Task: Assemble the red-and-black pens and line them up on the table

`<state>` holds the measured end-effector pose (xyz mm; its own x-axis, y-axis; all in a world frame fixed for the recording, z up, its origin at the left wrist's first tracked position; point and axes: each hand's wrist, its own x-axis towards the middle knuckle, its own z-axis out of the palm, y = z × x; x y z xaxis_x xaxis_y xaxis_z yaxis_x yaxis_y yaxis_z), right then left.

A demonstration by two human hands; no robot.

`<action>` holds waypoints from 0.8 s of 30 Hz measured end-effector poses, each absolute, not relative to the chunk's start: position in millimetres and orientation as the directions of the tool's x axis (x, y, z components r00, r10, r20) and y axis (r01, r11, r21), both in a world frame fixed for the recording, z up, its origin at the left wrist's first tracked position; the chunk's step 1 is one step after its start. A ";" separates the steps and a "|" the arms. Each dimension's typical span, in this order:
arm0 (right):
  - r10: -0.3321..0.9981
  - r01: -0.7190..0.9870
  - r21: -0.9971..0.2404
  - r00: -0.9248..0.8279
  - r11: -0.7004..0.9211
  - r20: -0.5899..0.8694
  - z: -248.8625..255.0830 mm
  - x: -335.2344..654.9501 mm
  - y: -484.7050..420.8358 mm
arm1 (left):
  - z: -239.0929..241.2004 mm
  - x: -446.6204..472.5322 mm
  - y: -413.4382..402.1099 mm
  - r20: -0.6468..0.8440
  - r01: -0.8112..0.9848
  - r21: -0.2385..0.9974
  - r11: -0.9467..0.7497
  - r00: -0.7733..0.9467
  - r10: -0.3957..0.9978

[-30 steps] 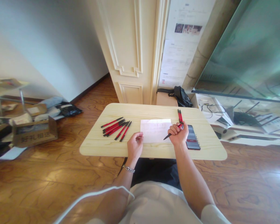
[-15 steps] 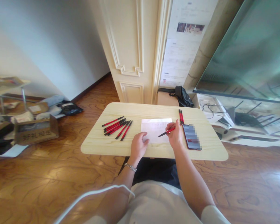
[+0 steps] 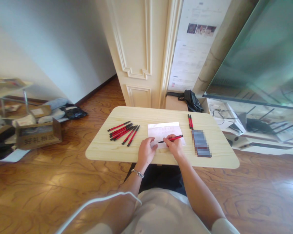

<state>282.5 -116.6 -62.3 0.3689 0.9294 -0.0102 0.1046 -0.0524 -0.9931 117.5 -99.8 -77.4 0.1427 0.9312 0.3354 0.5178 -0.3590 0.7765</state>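
On the table lies a sheet of white paper with faint marks. My right hand pinches a red and black pen over the paper. The pen is slanted, its dark tip pointing left; whether the tip touches the sheet I cannot tell. At the paper's lower left corner, my left hand rests with thumb and forefinger apart, holding nothing. Several pens of the same red and black kind lie in a loose group to the left. Two more pens lie side by side at the right.
A phone with a blurred-out screen lies right of the paper on the pale wooden table. A black bag is behind the table. Cardboard boxes and packages are on the floor at left. A white cable crosses my left arm.
My right hand has moved left and slightly down across the paper with the pen, bringing the tip close to my left hand. My left hand has stayed nearly in place.
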 end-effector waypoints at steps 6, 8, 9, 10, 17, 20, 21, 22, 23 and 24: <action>0.953 0.265 -0.962 0.303 -0.061 0.023 -61.2 274.9 -118.4 | -77.4 118.0 -99.7 0.340 0.516 0.776 -0.362 0.140 0.930; 0.945 0.325 -0.944 0.320 -0.049 0.061 -58.1 273.1 -120.7 | -76.9 118.2 -99.7 0.337 0.513 0.782 -0.355 0.130 0.932; 0.943 0.343 -0.938 0.324 -0.046 0.073 -57.0 272.3 -121.7 | -76.6 118.3 -99.7 0.335 0.513 0.783 -0.352 0.129 0.933; 0.943 0.356 -0.933 0.322 -0.043 0.079 -56.5 271.6 -122.4 | -76.4 118.4 -99.7 0.332 0.514 0.783 -0.350 0.130 0.934; 0.947 0.409 -0.912 0.300 -0.015 0.119 -62.0 266.2 -122.8 | -77.0 118.4 -99.1 0.330 0.499 0.794 -0.348 0.127 0.935; 0.927 0.416 -0.909 0.349 -0.024 0.135 -62.9 264.4 -122.7 | -76.9 118.3 -99.3 0.330 0.519 0.778 -0.353 0.141 0.933; 0.918 0.420 -0.907 0.369 -0.029 0.142 -62.8 264.0 -122.7 | -76.7 118.2 -99.5 0.330 0.530 0.770 -0.356 0.148 0.932; 0.911 0.423 -0.906 0.386 -0.034 0.146 -62.4 263.7 -122.8 | -76.4 118.1 -99.7 0.329 0.541 0.761 -0.359 0.154 0.932; 0.905 0.427 -0.903 0.400 -0.041 0.148 -62.0 263.5 -122.8 | -76.2 118.0 -99.8 0.330 0.551 0.753 -0.360 0.158 0.931; 0.900 0.432 -0.901 0.409 -0.047 0.149 -61.7 263.4 -122.8 | -76.0 117.8 -99.9 0.330 0.559 0.746 -0.362 0.162 0.930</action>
